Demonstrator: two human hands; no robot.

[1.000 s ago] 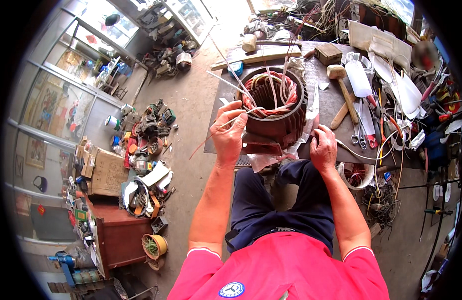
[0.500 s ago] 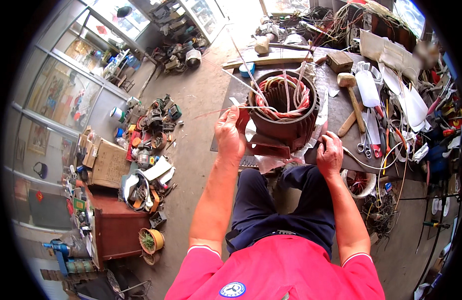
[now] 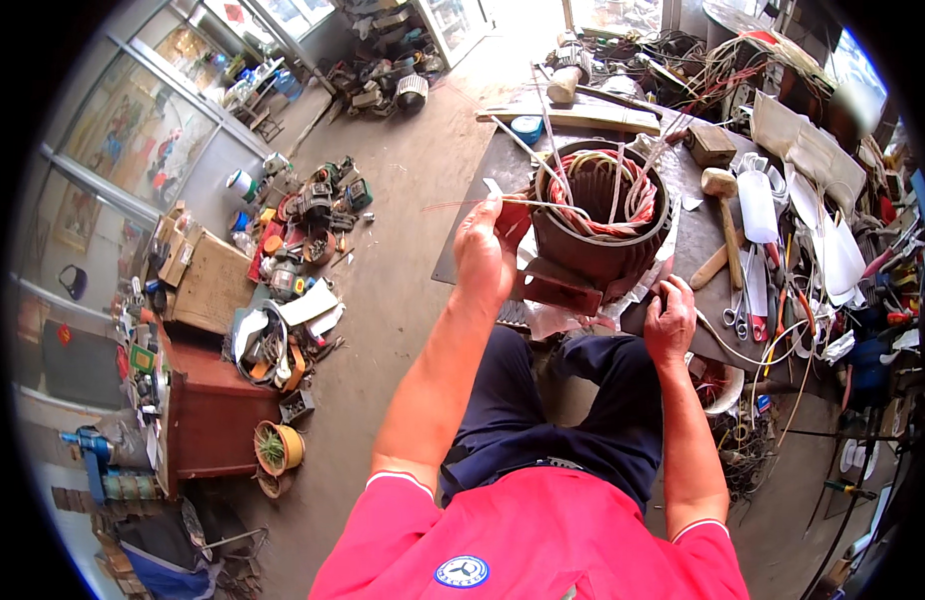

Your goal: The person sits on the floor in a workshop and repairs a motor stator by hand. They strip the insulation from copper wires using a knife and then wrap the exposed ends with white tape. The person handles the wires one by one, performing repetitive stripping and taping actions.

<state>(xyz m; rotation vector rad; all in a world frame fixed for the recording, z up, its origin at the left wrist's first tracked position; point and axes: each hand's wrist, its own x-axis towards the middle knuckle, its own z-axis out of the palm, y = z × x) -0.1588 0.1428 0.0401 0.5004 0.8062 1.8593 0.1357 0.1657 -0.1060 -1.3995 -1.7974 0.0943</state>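
1. With the left hand [image 3: 488, 243] I'm pinching a pale lead [image 3: 545, 203], running rightward to the motor housing [image 3: 595, 262].
2. It's standing on the bench [image 3: 695, 228].
3. I'm seeing the right hand [image 3: 671, 318], farther from the lead, loosely half-curled, apparently empty.

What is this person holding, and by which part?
The left hand pinches a pale sleeved lead from the motor housing, near its outer end, where thin reddish wires emerge. The right hand appears empty.

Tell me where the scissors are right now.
In the head view, the scissors lie on the workbench, right of the person's right hand and just beside the handle of the wooden mallet.
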